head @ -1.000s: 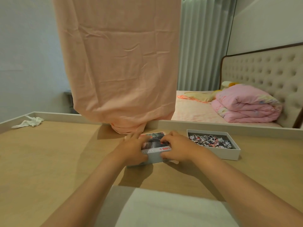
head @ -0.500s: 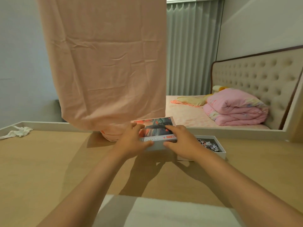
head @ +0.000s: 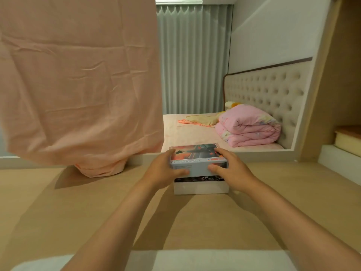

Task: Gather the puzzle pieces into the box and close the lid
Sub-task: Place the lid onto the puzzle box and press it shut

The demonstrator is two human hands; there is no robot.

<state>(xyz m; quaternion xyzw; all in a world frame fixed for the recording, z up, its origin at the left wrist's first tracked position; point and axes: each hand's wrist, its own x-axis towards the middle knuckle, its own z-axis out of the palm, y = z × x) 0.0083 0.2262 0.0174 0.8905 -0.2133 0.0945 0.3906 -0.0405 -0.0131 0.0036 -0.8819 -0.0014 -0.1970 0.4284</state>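
- The closing step is in hand: the lid (head: 197,156) is held level just above the white box (head: 201,187), with a dark gap between them where puzzle pieces (head: 197,179) show.
- The left hand (head: 163,171) has a closed grip on the lid's left end, thumb on its near face; the right hand (head: 231,170) clasps the right end the same way.
- The box sits on the bench (head: 97,202), directly under the lid.
- Next, I judge, the lid must be squared over the box walls and lowered evenly so no corner catches.
- Hidden: the box's far wall, the fingers behind the lid, and whether any pieces lie loose behind the box.
- A pink hanging cloth (head: 78,85), left of the box, screens the bench's far edge there.
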